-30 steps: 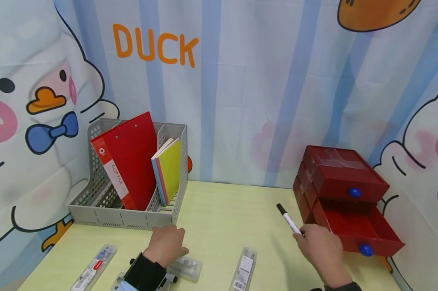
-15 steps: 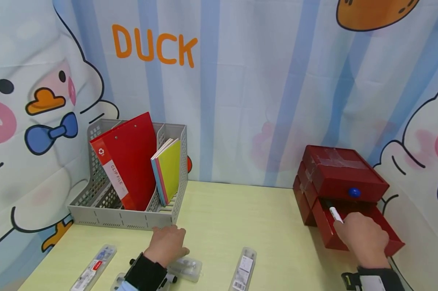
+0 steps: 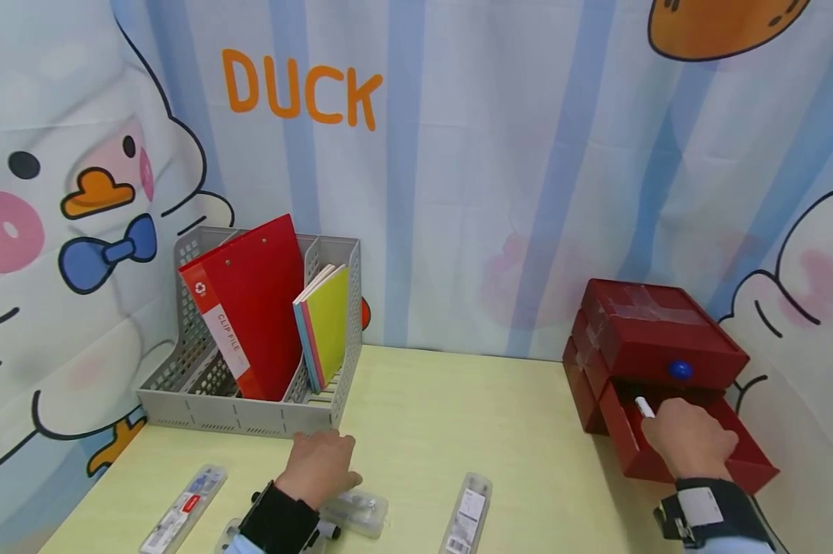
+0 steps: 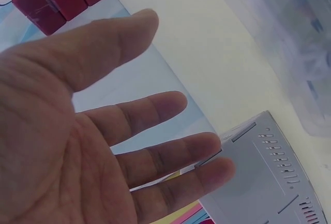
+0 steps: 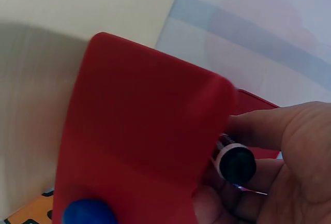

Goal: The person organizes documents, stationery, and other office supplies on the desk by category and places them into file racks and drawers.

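My right hand (image 3: 693,438) reaches into the pulled-out red drawer (image 3: 751,469). It holds a white whiteboard marker (image 3: 644,407), whose white barrel pokes out past the fingers in the head view. Seen from the right wrist, the marker's dark end (image 5: 238,164) sits between the thumb and fingers, just behind the drawer front with its blue knob (image 5: 90,213). My left hand (image 3: 321,467) hovers palm down by the front of the grey file rack (image 3: 243,415), fingers spread and nothing in them. A clear plastic case (image 3: 356,512) lies beside and partly under it.
Above the drawer stands the rest of the red drawer box (image 3: 665,331), against the duck-print curtain (image 3: 471,192). The rack carries a red clip file (image 3: 264,300) and colored notebooks (image 3: 326,327). Slim clear cases lie at the front left (image 3: 184,508) and front middle (image 3: 467,514).
My right hand has carried the marker rightward from above the table into the open drawer, then lowered it a little. My left hand has stayed put.
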The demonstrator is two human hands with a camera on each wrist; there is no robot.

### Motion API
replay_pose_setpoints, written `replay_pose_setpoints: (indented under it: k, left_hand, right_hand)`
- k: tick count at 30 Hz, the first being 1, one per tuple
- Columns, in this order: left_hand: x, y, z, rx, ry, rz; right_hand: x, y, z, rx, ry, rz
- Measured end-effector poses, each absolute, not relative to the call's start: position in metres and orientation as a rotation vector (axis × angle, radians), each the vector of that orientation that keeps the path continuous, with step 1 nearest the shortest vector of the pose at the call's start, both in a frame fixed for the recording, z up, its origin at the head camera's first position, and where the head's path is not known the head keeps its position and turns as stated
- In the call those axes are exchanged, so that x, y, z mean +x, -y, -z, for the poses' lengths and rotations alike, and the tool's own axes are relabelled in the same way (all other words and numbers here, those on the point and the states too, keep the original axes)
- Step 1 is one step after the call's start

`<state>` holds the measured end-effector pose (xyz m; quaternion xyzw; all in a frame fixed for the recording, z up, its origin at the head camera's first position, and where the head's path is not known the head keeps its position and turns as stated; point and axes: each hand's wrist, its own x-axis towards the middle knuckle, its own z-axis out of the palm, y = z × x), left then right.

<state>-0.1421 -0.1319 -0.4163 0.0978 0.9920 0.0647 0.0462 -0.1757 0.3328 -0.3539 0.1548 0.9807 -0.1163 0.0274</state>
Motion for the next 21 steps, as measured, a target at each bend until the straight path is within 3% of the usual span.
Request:
replay_pose_setpoints:
  k: [12, 21]
  left_hand:
    - [-0.144, 0.135, 0.420, 0.303, -3.024, -0.211]
    - [-0.145, 0.141, 0.417, 0.288, -3.041, -0.245]
  right_hand:
    - [-0.189, -0.342, 0.378, 0.441, -2.995, 0.344]
    - [-0.189, -0.335, 0.375, 0.371, -2.969, 0.314]
